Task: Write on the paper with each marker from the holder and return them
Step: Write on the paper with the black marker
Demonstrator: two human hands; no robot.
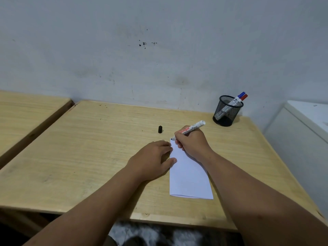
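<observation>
A folded white paper [190, 176] lies on the wooden table [88, 157]. My right hand [192, 144] grips an uncapped white marker [192, 128], its black tip touching the paper's far left corner. My left hand [152, 158] rests flat on the table, fingertips pressing the paper's left edge. The marker's black cap [160, 129] lies on the table beyond my left hand. A black mesh holder [227, 110] stands at the far right corner with a blue-capped marker [240, 96] and a red-capped marker [244, 97] in it.
A second wooden table [26, 110] adjoins on the left across a narrow gap. A white cabinet [305, 128] stands to the right of the table. A pale wall runs right behind the table's far edge.
</observation>
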